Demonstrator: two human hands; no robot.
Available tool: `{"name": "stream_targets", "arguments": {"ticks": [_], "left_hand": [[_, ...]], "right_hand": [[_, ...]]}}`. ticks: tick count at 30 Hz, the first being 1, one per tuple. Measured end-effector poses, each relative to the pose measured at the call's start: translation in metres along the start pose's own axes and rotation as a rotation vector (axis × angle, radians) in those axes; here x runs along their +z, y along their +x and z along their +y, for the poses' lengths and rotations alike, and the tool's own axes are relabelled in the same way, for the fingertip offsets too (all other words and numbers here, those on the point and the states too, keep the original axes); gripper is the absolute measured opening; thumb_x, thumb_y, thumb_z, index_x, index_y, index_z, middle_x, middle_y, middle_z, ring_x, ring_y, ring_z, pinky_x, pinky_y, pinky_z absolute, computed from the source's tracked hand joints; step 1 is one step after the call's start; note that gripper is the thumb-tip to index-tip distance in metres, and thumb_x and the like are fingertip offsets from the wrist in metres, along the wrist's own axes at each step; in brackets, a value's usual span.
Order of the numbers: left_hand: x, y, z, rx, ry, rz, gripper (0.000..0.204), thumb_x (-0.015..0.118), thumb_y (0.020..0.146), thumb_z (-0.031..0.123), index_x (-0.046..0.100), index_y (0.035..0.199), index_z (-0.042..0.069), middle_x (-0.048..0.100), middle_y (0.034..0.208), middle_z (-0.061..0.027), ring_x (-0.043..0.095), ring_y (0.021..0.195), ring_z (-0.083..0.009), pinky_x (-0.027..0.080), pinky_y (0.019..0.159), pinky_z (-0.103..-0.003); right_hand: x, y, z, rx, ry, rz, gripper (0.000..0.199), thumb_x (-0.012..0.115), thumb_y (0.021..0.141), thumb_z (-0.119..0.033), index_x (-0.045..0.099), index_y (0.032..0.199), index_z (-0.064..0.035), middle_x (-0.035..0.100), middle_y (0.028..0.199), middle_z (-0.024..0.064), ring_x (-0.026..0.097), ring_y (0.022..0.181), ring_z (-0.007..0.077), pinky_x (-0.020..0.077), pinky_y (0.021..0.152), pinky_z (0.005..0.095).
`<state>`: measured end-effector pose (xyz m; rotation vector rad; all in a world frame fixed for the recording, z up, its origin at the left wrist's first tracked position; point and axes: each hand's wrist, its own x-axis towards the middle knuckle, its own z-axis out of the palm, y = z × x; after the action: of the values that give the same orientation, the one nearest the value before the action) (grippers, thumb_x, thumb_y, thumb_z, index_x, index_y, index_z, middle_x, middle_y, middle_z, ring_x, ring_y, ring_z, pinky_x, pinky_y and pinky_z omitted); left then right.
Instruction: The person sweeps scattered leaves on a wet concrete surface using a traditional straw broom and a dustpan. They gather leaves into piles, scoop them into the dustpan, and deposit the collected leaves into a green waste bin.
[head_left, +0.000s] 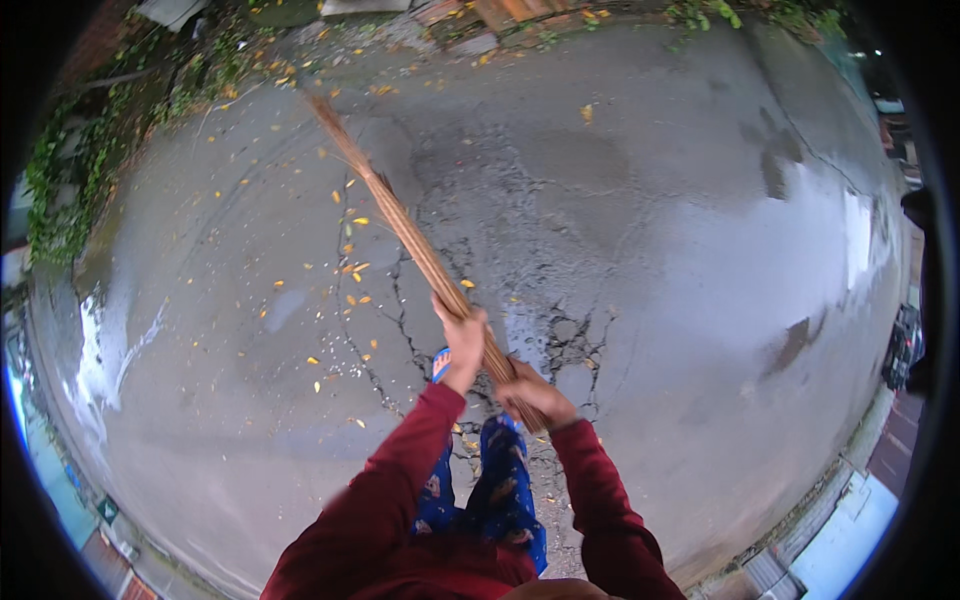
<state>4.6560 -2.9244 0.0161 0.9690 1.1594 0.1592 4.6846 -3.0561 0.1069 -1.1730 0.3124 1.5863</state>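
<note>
Left hand (465, 348) and right hand (540, 396) grip a broom (425, 255), tip far left.
Fingers close round its near half; leaves (361, 221) lie mostly at left, so the ground (660, 330) looks only partly swept.

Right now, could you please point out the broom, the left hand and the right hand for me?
Broom (423, 253): head view, on the middle of its long bundle.
Left hand (465, 340): head view, on the back of the hand.
Right hand (538, 394): head view, on the back of the hand.
</note>
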Motion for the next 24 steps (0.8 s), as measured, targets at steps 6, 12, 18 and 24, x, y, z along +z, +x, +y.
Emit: {"name": "stream_targets", "arguments": {"ticks": [6, 12, 18, 24], "left_hand": [[0.141, -0.126, -0.036, -0.19, -0.009, -0.531, 0.089, 0.061, 0.07, -0.002, 0.015, 0.144, 0.019, 0.051, 0.074, -0.0055, 0.052, 0.05, -0.0166, 0.048, 0.042, -0.031], [0.335, -0.083, -0.08, -0.531, 0.149, -0.972, 0.071, 0.067, 0.068, 0.006, 0.025, 0.125, 0.002, 0.053, 0.067, -0.0078, 0.055, 0.051, -0.0175, 0.045, 0.042, -0.034], [0.368, 0.094, -0.056, -0.501, 0.218, -0.754, 0.016, 0.064, 0.079, 0.022, 0.06, 0.081, 0.006, 0.058, 0.073, -0.0017, 0.056, 0.068, -0.0132, 0.045, 0.065, -0.028], [0.308, 0.143, 0.035, -0.287, -0.527, -0.034, 0.017, 0.057, 0.077, 0.006, 0.047, 0.091, 0.005, 0.052, 0.066, -0.0073, 0.053, 0.052, -0.0166, 0.047, 0.048, -0.029]], "right_hand": [[-0.036, -0.148, 0.046, -0.141, 0.077, 0.586, 0.055, 0.059, 0.072, 0.002, 0.033, 0.119, -0.0025, 0.05, 0.062, 0.006, 0.052, 0.044, 0.0177, 0.0467, 0.04, 0.0311], [-0.182, -0.134, -0.041, -0.323, 0.305, 0.785, 0.007, 0.053, 0.079, -0.006, 0.052, 0.085, -0.0024, 0.05, 0.06, 0.005, 0.048, 0.041, 0.0163, 0.0437, 0.038, 0.0294], [-0.256, 0.007, -0.165, -0.199, -0.03, 0.602, 0.016, 0.056, 0.081, -0.012, 0.055, 0.095, -0.0038, 0.057, 0.072, 0.0043, 0.059, 0.061, 0.0178, 0.0512, 0.053, 0.0291], [-0.243, 0.047, -0.271, -0.098, -0.643, 0.075, 0.049, 0.059, 0.067, -0.011, 0.048, 0.113, 0.0025, 0.059, 0.081, 0.0146, 0.061, 0.06, 0.0245, 0.0488, 0.049, 0.0373]]}}
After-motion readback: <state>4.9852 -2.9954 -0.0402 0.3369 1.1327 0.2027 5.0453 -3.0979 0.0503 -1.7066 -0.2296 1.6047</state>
